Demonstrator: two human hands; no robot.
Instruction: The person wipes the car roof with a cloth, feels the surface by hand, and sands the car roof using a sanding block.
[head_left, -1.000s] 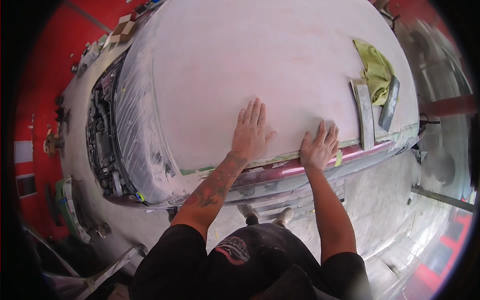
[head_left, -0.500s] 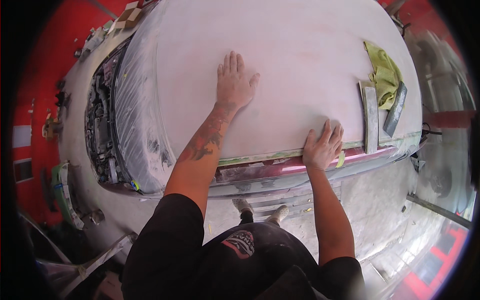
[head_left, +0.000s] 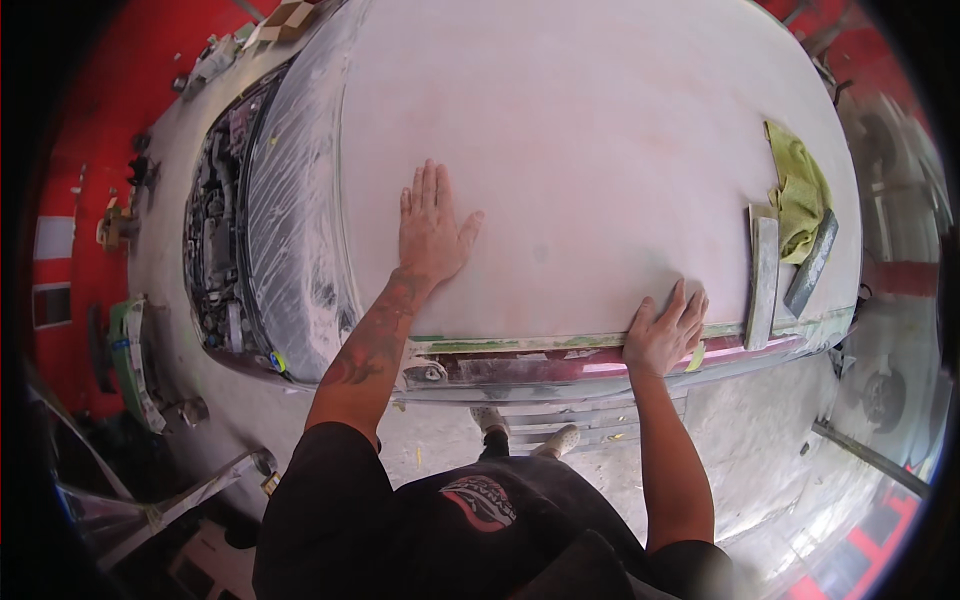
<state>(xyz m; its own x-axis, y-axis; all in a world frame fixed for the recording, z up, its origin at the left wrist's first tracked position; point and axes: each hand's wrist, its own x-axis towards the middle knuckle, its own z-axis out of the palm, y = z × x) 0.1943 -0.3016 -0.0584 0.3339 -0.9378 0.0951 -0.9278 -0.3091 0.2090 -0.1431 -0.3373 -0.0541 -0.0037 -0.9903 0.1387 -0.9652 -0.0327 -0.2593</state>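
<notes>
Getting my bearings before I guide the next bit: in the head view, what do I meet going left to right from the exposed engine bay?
Exposed engine bay → plastic-covered windshield → left hand → right hand → long pale-grey bar → shorter dark-grey bar.

Your roof panel (head_left: 580,150), centre frame: chalky white, clouded with faint pink blotches. Green strip (head_left: 480,345) along its lower edge, glossy maroon rail (head_left: 590,361) below. Right of frame, yellow-green cloth (head_left: 800,200); beside it one pale grey bar (head_left: 762,280), one darker slate-grey bar (head_left: 812,265). Left, windshield sheeting (head_left: 285,200) streaked diagonally white. Your shirt (head_left: 335,500), lower centre: black, red-and-white emblem (head_left: 480,503). Red wall (head_left: 90,130), upper left.
</notes>
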